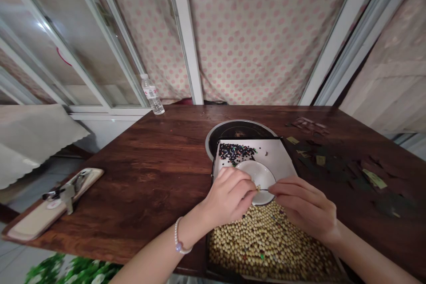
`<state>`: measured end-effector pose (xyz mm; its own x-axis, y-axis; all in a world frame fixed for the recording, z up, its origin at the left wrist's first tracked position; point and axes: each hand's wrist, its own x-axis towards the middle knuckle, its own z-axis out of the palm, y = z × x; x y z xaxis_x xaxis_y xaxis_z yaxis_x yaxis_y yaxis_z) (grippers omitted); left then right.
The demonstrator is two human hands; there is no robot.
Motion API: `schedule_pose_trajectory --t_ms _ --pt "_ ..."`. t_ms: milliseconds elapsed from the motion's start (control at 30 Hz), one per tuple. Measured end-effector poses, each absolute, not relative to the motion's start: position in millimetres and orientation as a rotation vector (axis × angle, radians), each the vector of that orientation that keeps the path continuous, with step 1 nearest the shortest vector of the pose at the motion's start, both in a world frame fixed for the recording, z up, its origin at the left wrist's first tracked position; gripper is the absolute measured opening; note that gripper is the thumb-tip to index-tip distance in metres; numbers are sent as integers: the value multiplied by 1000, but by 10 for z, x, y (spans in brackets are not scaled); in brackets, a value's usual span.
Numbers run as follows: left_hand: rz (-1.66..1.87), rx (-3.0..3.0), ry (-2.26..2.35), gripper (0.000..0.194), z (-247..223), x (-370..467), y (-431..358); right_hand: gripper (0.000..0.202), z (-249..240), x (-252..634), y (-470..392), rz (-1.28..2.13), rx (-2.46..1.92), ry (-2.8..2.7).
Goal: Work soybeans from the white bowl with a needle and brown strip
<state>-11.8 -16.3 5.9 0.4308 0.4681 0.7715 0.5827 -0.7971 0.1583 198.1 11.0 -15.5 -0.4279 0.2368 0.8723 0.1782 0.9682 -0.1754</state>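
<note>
The strand (264, 191), a thin dark line that I cannot tell as thread or wire, lies between the two hands, over the bowl (258, 171). Its long axis runs side to side, almost level in my view, from one set of fingertips to the other. My left hand (229, 193) is nearer the yellowish bead (258, 187): thumb and finger pinch it at the strand's left end. My right hand (305, 206) has its fingertips drawn together at the other end, gripping the strand as far as I can judge. That end points into the right fingers, hiding any tip; the bead is too small for me to read an axis. Pale beads (262, 248) fill the near part of the tray (279, 155).
</note>
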Motion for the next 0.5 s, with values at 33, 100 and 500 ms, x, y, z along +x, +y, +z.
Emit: schedule_pose_trajectory --t_ms 33,100,500 --pt "-1282 -2567 -978 4 69 -123 -153 27 -137 1960 117 89 -320 -2017" --pt "-1224 -2636 -1126 7 101 -152 -114 27 -112 1915 144 133 -422 -1998" --pt "-816 -2807 -2102 44 156 -427 15 12 -186 1804 270 382 -809 -2057"
